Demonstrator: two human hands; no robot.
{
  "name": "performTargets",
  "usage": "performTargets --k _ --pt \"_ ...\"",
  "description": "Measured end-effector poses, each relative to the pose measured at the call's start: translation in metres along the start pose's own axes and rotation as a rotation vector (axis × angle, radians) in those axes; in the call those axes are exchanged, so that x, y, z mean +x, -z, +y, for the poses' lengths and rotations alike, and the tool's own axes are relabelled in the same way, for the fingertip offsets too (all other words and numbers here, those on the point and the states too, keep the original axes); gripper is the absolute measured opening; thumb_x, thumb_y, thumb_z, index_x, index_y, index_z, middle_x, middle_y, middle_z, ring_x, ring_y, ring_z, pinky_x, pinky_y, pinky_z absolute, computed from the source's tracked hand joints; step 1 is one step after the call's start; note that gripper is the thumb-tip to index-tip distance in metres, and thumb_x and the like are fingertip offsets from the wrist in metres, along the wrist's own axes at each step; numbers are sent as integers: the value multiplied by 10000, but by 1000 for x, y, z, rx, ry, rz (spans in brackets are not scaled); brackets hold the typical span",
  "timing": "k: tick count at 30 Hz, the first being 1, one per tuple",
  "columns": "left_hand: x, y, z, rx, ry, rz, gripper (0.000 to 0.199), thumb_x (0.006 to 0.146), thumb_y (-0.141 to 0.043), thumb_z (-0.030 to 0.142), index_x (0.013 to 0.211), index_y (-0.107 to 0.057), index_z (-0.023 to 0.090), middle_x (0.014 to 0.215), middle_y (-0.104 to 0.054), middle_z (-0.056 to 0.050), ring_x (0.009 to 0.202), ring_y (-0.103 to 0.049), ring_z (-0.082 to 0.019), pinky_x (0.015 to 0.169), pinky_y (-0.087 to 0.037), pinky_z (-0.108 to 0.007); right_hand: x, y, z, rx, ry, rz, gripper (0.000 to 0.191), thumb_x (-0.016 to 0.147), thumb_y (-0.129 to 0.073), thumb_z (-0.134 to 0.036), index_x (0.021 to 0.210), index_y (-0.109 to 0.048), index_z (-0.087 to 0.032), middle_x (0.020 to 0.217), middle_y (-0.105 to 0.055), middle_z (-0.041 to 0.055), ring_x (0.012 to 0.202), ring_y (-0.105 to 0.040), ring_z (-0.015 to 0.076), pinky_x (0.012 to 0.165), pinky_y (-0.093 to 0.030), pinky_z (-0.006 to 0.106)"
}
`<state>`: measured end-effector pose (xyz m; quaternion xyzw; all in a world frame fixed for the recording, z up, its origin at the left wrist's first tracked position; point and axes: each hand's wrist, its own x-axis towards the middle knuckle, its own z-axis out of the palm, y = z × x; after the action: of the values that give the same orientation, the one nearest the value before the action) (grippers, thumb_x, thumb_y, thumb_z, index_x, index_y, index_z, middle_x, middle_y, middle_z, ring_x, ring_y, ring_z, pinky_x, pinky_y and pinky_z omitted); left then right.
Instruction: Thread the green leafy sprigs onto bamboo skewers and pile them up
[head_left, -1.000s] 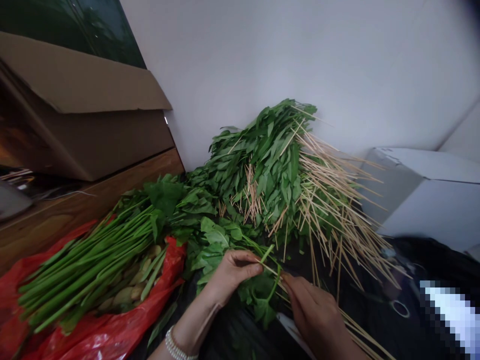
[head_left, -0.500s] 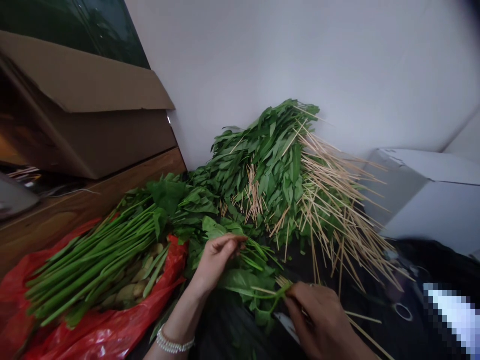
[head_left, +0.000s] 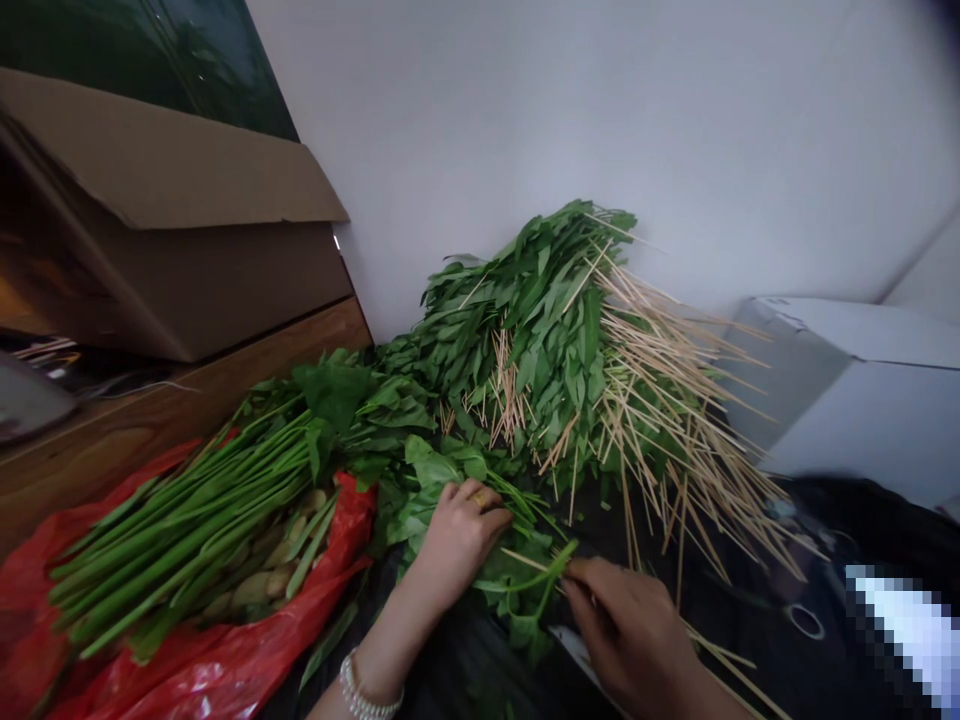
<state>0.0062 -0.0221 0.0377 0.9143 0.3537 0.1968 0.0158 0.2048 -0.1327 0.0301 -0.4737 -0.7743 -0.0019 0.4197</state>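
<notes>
My left hand (head_left: 461, 540), with a ring and a beaded bracelet, is closed over the loose leafy greens (head_left: 427, 480) in the middle; its fingertips are hidden. Thin wooden skewers (head_left: 739, 672) pass through my right hand (head_left: 634, 625), which is closed on them. A green stem (head_left: 556, 568) lies across a skewer tip at its fingers. Behind both hands rises a heap of skewered greens (head_left: 525, 290), its bare sticks (head_left: 675, 400) fanning out to the right.
On the left, a red plastic bag (head_left: 255, 650) holds long green stalks (head_left: 195, 530) and pale brownish pieces (head_left: 259, 585). Behind it stands an open cardboard box (head_left: 210, 270) on a wooden surface (head_left: 300, 340). A white box (head_left: 870, 410) is at the right, beside black plastic.
My left hand has moved right and slightly down, closer to my right hand, and turned with its back upward. The right hand has shifted slightly left.
</notes>
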Motion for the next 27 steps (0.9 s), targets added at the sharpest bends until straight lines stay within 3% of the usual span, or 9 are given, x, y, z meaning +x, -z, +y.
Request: performTargets --k 6,8,11,14,18,21,27 --pt "0 -1 0 -72 -48 -20 177 861 -622 213 1003 -710 270 1060 -697 -46 1019 -551 -232 847 -367 -376 0 -2 3 138 -189 -5 133 944 -450 -202 907 -575 -228 712 -641 -34 575 -619 104 569 -431 206" --pt "-1 3 0 -138 -26 85 192 888 -579 211 1031 -700 259 1076 -698 -49 1017 -561 -227 863 -382 -378 1 0 2 169 -224 -3 129 942 -456 -210 907 -578 -233 719 -646 -33 584 -623 105 575 -440 202" --pt "-1 9 4 -281 19 338 207 881 -582 187 1052 -691 226 1082 -699 -70 1020 -583 -219 914 -396 -379 3 1 1 191 -236 18 118 937 -468 -209 903 -579 -232 728 -651 -28 605 -630 108 578 -446 198" --pt "-2 11 8 -499 114 487 187 836 -643 181 1007 -712 207 942 -729 -66 885 -634 -197 844 -452 -333 3 0 1 184 -224 38 117 934 -469 -201 897 -576 -228 735 -653 -22 620 -634 111 582 -448 199" --pt "1 4 11 -938 377 364 160 727 -754 263 859 -752 173 800 -728 -54 736 -649 -184 679 -498 -267 1 -1 2 173 -255 45 119 934 -461 -196 951 -573 -232 780 -661 -13 662 -646 119 617 -458 210" --pt "4 -1 12 -1131 520 269 173 708 -756 291 824 -763 163 803 -734 -51 747 -655 -184 706 -508 -263 1 -2 3 171 -295 24 135 938 -451 -192 975 -570 -243 821 -670 -9 706 -657 125 652 -466 217" --pt "6 1 14 -1143 492 245 168 726 -733 276 851 -779 173 858 -746 -58 815 -658 -190 769 -503 -266 -1 -5 5 134 -278 8 154 938 -440 -190 988 -574 -247 849 -680 0 714 -667 139 658 -479 234"
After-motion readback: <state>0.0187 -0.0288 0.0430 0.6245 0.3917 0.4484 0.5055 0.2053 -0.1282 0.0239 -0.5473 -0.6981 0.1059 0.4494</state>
